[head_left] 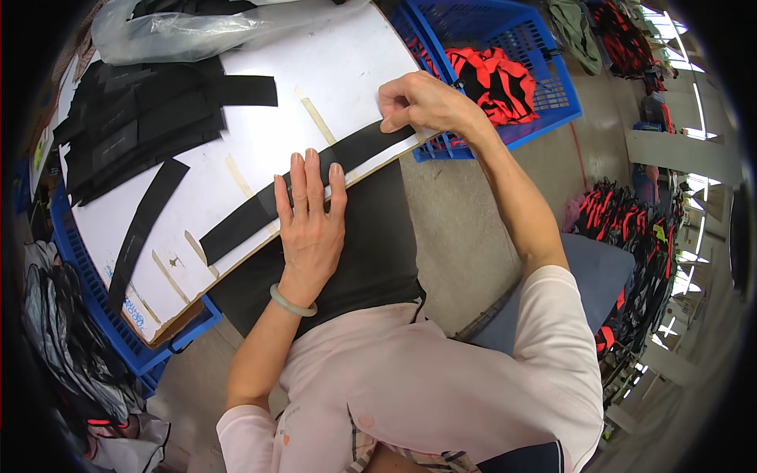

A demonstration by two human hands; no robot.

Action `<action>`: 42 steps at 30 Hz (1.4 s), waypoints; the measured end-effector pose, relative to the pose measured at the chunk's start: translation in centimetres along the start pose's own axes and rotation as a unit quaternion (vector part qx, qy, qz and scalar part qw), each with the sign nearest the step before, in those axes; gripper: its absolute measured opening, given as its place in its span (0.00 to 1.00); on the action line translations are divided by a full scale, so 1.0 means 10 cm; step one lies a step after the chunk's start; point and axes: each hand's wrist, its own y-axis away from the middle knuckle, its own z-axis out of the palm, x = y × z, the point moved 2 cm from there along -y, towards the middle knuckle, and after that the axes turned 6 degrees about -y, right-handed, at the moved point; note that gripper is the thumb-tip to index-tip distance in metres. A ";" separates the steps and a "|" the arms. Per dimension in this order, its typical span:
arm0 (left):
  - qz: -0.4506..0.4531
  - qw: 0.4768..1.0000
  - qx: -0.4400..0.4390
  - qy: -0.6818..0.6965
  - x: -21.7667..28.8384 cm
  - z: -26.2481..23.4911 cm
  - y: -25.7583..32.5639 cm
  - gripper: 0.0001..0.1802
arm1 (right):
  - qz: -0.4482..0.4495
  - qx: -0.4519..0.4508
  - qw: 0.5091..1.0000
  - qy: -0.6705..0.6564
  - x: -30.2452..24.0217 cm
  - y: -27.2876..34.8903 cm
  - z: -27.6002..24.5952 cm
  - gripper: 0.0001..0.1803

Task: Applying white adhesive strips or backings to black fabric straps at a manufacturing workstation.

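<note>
A white board (359, 63) with a brown edge serves as the worktop. A long black strip (240, 229) lies flat along its near edge, slanting up to the right. Short bits of tan tape (316, 117) are stuck on the surface, some meeting that strip. A stack of black fabric pieces (150, 130) covers the far left, a loose black band (142, 236) lies below the stack, and a clear plastic bag (177, 38) rests along the far edge.

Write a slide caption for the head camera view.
Left hand resting on a black strip on a white board, right hand at the strip's right end.
</note>
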 end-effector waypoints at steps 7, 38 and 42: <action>0.003 0.999 0.033 0.017 0.05 0.07 -0.05 0.28 | 0.037 0.030 0.999 -0.012 0.07 0.04 -0.04 0.11; -0.098 0.985 0.140 0.029 -2.20 -0.69 0.61 0.19 | -0.285 0.111 0.947 -0.099 -1.61 -1.03 0.69 0.09; -0.095 0.986 0.133 0.035 -2.17 -0.66 0.60 0.18 | -0.357 0.247 0.888 0.153 -2.01 -1.76 1.20 0.15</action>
